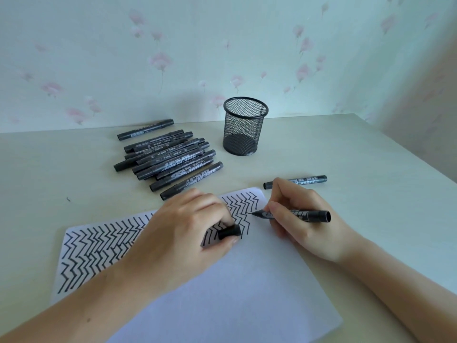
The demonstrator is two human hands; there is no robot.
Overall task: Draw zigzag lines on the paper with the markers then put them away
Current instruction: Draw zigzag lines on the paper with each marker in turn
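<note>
Your right hand [300, 214] grips an uncapped black marker [294, 214] over the half-filled white paper sheet [247, 280], your left hand [188, 226] pinches its black cap [229, 231], while capped markers [170, 159] at eleven o'clock await the empty black mesh cup [244, 126].

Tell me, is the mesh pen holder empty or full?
Empty: the mesh pen holder stands upright, and only its bare bottom shows through the mesh.

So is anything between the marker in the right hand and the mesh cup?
Only a capped marker lying on the table just past the right hand. The held marker can pass above it; the cup is empty and open on top.
</note>
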